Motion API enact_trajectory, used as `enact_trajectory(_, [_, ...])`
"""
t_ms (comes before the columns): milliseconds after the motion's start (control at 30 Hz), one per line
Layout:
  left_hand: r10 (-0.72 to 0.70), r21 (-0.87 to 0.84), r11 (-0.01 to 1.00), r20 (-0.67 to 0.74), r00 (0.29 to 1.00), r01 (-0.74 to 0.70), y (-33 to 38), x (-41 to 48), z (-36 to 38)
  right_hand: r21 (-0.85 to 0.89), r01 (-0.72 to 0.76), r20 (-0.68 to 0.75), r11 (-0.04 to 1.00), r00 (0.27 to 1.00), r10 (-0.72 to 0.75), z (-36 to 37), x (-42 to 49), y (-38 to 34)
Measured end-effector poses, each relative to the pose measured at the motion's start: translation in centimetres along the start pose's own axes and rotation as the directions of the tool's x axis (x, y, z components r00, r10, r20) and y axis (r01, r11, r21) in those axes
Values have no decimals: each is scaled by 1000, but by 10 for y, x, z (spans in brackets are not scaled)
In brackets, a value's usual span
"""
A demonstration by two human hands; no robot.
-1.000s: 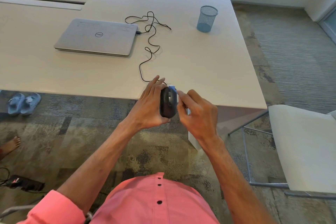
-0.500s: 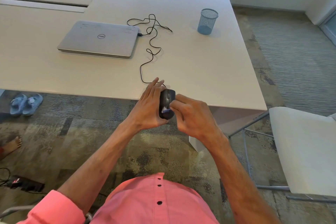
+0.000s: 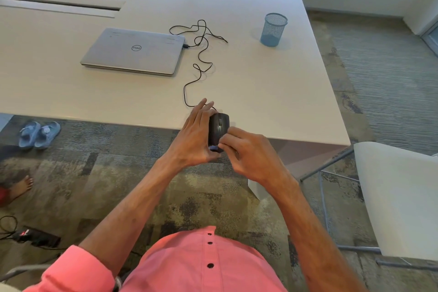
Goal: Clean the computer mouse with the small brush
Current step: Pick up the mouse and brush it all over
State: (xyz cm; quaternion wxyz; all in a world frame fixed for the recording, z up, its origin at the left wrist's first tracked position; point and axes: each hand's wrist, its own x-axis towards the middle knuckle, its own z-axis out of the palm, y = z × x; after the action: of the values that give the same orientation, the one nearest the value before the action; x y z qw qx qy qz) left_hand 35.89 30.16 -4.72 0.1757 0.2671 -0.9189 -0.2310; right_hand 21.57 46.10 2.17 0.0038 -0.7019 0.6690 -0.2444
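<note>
- White table (image 3: pixel 260 92), smooth bare top, long slot to the left of and beyond the laptop (image 3: pixel 135 51).
- Grey patchy carpet (image 3: pixel 94 173) below the table's near edge; pale wall far beyond and right of the laptop.
- 1 laptop, silver, lid closed, flat on the table.
- 1 black cable (image 3: pixel 200 54), plugged into the laptop's right side, looping loosely on the table down to the mouse.
- 1 black mouse (image 3: pixel 219 129), nearer than the laptop and to its right, lifted at the table's near edge, buttons up.
- 1 brush (image 3: pixel 214 148), only a blue bit visible at the mouse's near end; rest hidden in the fingers.
- 2 hands: left hand (image 3: pixel 194 140) holding the mouse, fingers long against its left side, thumb at the near end; right hand (image 3: pixel 251 156) curled, pinching the brush against the mouse.
- 1 blue mesh cup (image 3: pixel 272 29), upright, well right of the laptop.
- 2 blue sandals (image 3: pixel 39 134) on the carpet, left of and nearer than the laptop.
- 1 white chair (image 3: pixel 400 197), far right of the laptop, off the table corner.
- 1 black power strip (image 3: pixel 35 239) on the floor, left of and much nearer than the laptop.
- 1 bare foot (image 3: pixel 21 186) of another person, just beyond the power strip.
- Pink shirt (image 3: pixel 201 263), sleeves rolled.
</note>
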Motion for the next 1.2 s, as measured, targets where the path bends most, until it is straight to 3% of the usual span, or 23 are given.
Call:
enact_trajectory(67, [-3, -5, 1000, -5, 1000, 2, 1, -1, 1, -20, 4, -16, 1000, 1000, -5, -1, -1, 2])
enact_trajectory(233, [-1, -14, 1000, -2, 1000, 1, -1, 0, 0, -177, -97, -236, 979, 970, 53, 0, 2, 3])
enact_trajectory(333, [8, -9, 1000, -2, 1000, -8, 1, 2, 2, -263, -127, -297, 956, 954, 45, 5, 6, 8])
enact_trajectory(633, [4, -23, 1000, 2, 1000, -4, 5, 6, 1, -293, -4, -255, 956, 964, -74, 12, 8, 12])
enact_trajectory(900, [4, -23, 1000, 15, 1000, -3, 8, 6, 0, -264, 140, -97, 954, 981, -171, 13, 0, 17])
enact_trajectory(1000, [2, -25, 1000, 19, 1000, -1, 6, 6, -1, -204, 83, -225, 975, 966, -129, 15, -1, 21])
enact_trajectory(1100, [-2, -28, 1000, 25, 1000, 3, 4, 5, -2, -253, -27, -412, 967, 907, -83, 15, 3, 24])
enact_trajectory(1200, [-1, -30, 1000, 12, 1000, 2, 1, 5, -2, -307, -25, -402, 951, 909, -105, 18, 7, 26])
